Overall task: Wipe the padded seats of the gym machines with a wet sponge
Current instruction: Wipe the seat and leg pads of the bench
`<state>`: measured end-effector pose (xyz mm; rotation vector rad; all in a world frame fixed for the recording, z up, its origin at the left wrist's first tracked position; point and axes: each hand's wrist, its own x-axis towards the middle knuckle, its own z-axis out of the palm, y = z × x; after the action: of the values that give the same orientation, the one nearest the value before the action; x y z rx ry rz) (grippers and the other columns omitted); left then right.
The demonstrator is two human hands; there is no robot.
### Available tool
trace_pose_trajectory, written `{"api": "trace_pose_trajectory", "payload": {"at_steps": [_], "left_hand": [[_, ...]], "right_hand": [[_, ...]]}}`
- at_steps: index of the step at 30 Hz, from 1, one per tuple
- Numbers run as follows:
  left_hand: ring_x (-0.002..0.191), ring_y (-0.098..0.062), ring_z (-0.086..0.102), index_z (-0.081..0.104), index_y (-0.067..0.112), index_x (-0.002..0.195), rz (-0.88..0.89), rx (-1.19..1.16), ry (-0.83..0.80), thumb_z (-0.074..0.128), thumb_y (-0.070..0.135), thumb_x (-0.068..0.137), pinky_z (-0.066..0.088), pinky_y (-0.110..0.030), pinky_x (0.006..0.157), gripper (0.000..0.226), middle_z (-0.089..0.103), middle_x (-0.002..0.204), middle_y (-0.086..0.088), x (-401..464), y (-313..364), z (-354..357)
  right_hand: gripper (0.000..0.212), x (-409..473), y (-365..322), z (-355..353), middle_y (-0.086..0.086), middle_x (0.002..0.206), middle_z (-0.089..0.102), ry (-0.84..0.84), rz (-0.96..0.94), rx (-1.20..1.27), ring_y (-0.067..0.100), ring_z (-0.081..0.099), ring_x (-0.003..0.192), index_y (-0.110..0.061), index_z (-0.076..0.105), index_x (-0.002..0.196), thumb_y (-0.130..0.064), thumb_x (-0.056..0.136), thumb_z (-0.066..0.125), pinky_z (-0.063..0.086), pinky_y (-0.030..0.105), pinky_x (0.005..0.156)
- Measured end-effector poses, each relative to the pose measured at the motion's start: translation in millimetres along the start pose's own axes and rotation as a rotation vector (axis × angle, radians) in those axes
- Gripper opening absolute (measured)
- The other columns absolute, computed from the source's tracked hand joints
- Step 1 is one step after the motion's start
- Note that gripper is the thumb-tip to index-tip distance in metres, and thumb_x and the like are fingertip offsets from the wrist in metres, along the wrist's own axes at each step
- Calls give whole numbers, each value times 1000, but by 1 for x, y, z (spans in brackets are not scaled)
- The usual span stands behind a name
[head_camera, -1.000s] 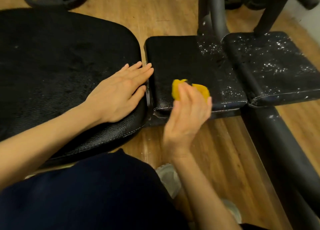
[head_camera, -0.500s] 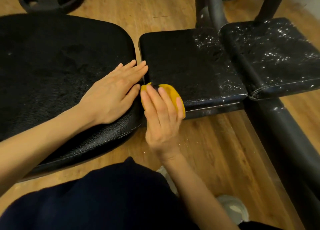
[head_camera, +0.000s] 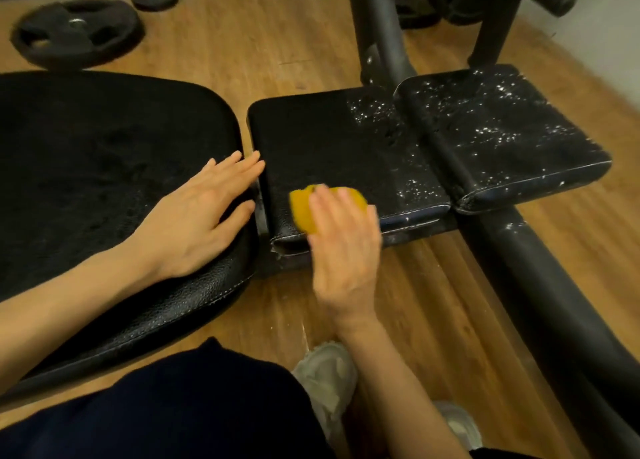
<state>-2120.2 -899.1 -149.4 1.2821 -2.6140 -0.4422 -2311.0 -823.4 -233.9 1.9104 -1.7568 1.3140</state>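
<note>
A wooden floor (head_camera: 311, 36) carries everything here. The middle seat pad (head_camera: 332, 140) serves as the landmark: a yellow sponge (head_camera: 304, 209) lies on its near edge (white specks dot its right part). Left of it sits a large rounded black pad (head_camera: 86, 168); right of it, touching, a speckled pad (head_camera: 502, 129). Beyond it and to the left, a weight plate (head_camera: 76, 33) lies flat on the floor.
</note>
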Motion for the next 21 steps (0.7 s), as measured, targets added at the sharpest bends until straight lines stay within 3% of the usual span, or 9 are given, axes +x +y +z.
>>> {"api": "trace_pose_trajectory", "payload": {"at_steps": [4,7,9,12,15,18,21], "left_hand": [[148,5,3,20,26,155,5,-78,-7,33,50,100,-2,-14,118,61,12,161,16,14,11,-2],[148,2,4,19,24,155,40,-110,-4,37,32,102,-2,-11,116,57,13,162,12,40,26,8],[148,1,5,19,24,155,50,-102,-8,37,29,103,-2,-11,116,55,13,162,11,49,30,14],[148,2,6,20,23,155,59,-72,20,33,32,102,-2,-10,116,55,14,162,12,49,28,18],[148,2,7,20,23,155,56,-59,28,31,33,102,-2,-12,118,55,14,162,11,49,29,19],[147,5,4,20,24,155,49,-53,21,29,35,101,-4,-9,116,56,13,162,13,51,31,20],[147,6,4,19,25,155,48,-50,15,24,41,101,-2,-12,118,57,12,162,14,49,29,19]], "right_hand": [[41,14,-11,1,7,146,45,247,500,82,22,28,144,-9,45,140,-14,101,35,8,50,121],[40,2,-48,9,4,146,46,139,378,174,18,30,144,-11,47,139,-14,101,35,9,46,121],[40,-4,-27,1,4,146,47,61,280,218,18,34,142,-10,47,138,-17,102,33,13,47,120],[39,11,31,-13,11,140,52,239,435,158,25,41,137,-2,51,134,-11,100,35,20,56,117],[36,24,20,-6,14,138,52,421,614,119,28,39,138,1,55,130,-7,99,38,18,52,119],[37,7,-33,9,8,142,50,275,490,151,25,35,141,-6,55,132,-13,100,38,18,50,119],[39,-5,-15,-2,6,144,50,127,358,200,20,37,140,-9,51,136,-19,102,35,20,51,118]]}}
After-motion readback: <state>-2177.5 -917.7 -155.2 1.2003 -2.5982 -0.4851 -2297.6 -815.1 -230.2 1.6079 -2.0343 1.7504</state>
